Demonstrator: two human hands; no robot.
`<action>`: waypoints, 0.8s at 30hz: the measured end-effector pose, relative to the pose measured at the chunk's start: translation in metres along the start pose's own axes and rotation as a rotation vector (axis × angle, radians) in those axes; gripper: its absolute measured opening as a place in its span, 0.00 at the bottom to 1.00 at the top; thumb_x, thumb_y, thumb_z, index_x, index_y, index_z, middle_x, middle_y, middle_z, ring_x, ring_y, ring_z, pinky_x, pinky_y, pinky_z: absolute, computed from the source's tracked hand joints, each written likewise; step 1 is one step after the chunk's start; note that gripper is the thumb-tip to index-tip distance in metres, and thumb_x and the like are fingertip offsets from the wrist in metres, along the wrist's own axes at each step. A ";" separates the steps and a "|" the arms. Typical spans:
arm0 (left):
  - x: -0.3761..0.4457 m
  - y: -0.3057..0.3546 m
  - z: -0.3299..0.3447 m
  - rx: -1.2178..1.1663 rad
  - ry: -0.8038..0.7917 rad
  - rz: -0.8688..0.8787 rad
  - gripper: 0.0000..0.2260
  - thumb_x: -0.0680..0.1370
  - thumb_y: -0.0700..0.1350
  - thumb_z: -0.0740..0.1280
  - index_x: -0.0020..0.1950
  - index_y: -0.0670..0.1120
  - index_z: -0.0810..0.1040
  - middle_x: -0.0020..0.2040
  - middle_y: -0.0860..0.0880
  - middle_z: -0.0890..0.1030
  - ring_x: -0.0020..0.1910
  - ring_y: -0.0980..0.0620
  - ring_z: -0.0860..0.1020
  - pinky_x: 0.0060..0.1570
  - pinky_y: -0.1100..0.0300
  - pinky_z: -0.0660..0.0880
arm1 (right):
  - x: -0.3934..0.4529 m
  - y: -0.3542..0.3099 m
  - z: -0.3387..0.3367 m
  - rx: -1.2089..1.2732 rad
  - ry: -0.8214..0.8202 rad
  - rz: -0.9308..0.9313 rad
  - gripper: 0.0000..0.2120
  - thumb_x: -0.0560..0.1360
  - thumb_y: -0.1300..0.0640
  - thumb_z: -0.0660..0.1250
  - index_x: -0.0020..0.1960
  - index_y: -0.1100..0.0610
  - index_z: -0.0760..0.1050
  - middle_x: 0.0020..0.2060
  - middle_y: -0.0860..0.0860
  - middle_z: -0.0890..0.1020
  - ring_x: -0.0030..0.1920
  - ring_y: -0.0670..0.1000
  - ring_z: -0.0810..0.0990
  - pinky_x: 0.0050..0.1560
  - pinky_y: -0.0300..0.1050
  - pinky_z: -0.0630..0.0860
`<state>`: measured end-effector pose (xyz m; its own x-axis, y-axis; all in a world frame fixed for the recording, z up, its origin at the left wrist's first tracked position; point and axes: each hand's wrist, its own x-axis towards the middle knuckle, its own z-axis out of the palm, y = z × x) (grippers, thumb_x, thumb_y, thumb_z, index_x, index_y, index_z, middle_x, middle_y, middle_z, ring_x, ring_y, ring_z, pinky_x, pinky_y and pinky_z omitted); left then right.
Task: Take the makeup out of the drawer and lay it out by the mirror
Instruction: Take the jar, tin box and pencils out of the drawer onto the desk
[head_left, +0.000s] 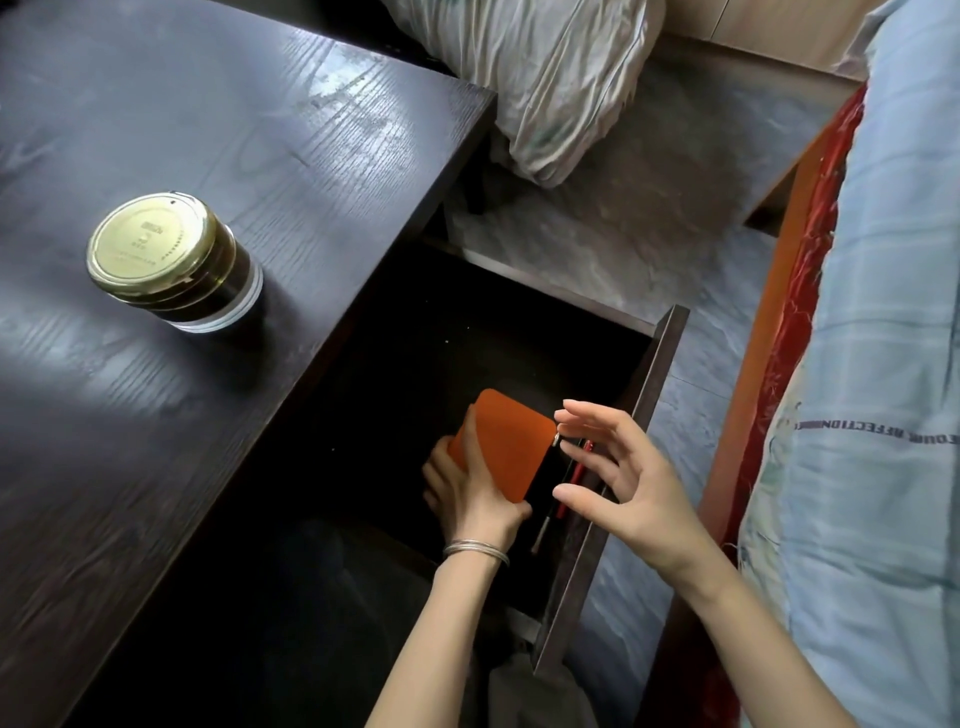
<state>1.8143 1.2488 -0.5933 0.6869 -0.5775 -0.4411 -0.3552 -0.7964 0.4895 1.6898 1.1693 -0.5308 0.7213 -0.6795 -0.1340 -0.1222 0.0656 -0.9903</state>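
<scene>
Two hands in the open drawer (660, 374). L hand (470, 491) grips the orange pouch (501, 452) from its left edge, fingers curled round it, pouch tilted up w/ its zip side open. R hand (618, 467) hovers just right of the pouch, fingers spread & relaxed, holding nothing; fingertip near the zip pull. Red pencil (576, 475) below the R fingers. Jar (171, 260) on desk (260, 130), well away to the left.
</scene>
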 end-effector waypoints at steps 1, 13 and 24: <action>0.000 0.001 -0.002 -0.008 0.005 0.004 0.52 0.62 0.48 0.76 0.74 0.60 0.42 0.70 0.46 0.55 0.69 0.43 0.55 0.66 0.45 0.60 | 0.000 0.001 0.000 0.005 0.002 0.002 0.29 0.65 0.54 0.72 0.65 0.50 0.70 0.60 0.48 0.76 0.64 0.49 0.73 0.64 0.43 0.72; -0.045 0.021 -0.066 -0.246 0.220 0.285 0.48 0.58 0.56 0.74 0.70 0.62 0.50 0.66 0.51 0.63 0.60 0.54 0.62 0.58 0.49 0.69 | -0.006 -0.026 0.001 -0.035 0.004 0.000 0.28 0.65 0.53 0.72 0.64 0.49 0.71 0.59 0.45 0.77 0.65 0.48 0.73 0.66 0.43 0.70; -0.090 0.035 -0.164 -0.348 0.260 0.486 0.46 0.57 0.57 0.73 0.70 0.65 0.52 0.62 0.68 0.60 0.62 0.63 0.60 0.53 0.68 0.62 | -0.006 -0.122 0.014 -0.105 0.036 -0.164 0.28 0.65 0.52 0.72 0.64 0.45 0.70 0.62 0.48 0.73 0.68 0.49 0.69 0.69 0.41 0.65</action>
<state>1.8440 1.3021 -0.4137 0.6460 -0.7604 0.0671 -0.4682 -0.3253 0.8216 1.7103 1.1758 -0.4099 0.7126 -0.7009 0.0319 -0.0771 -0.1235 -0.9894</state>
